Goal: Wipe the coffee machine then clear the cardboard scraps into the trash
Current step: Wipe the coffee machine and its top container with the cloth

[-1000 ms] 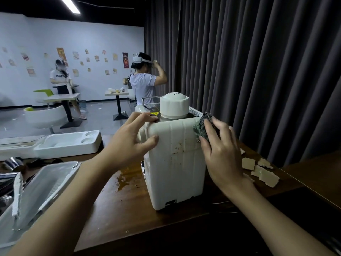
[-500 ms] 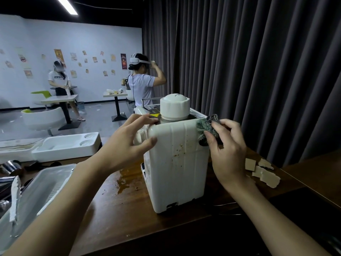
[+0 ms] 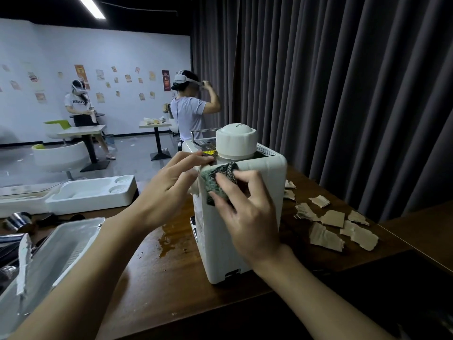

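Observation:
A white coffee machine (image 3: 266, 192) with a round white cap stands on the dark wooden table (image 3: 171, 285). My right hand (image 3: 247, 214) presses a dark green-grey cloth (image 3: 217, 179) flat against the machine's near face, close to its upper left corner. My left hand (image 3: 169, 190) holds the machine's upper left edge, thumb on the near face and fingers over the top. Several torn cardboard scraps (image 3: 328, 227) lie on the table to the right of the machine.
A brown spill (image 3: 171, 234) wets the table left of the machine. A grey plastic tray (image 3: 61, 249) with metal tools sits at the front left, a white moulded tray (image 3: 93, 192) behind it. Dark curtains hang on the right. Two people stand far back.
My right hand has carried the cloth from the machine's upper right corner leftward across the near face. The left hand keeps its hold on the left edge.

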